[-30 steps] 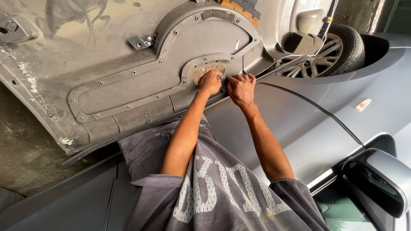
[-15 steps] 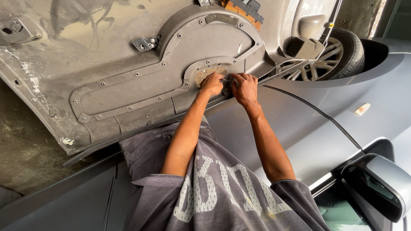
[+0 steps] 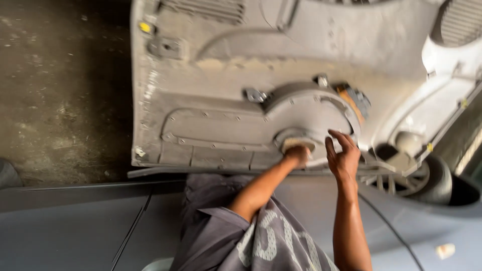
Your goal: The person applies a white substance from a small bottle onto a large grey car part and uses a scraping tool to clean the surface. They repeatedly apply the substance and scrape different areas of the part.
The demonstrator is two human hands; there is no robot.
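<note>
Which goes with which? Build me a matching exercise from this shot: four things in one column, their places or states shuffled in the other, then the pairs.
1. left hand
2. right hand
3. yellow clip
4. wheel

A. near the upper left corner of the grey door panel
B. open, fingers spread
C. pressed to the tan patch on the panel's round housing
D. low on the right, past the panel's edge

Pairs: 1-C, 2-B, 3-A, 4-D
</note>
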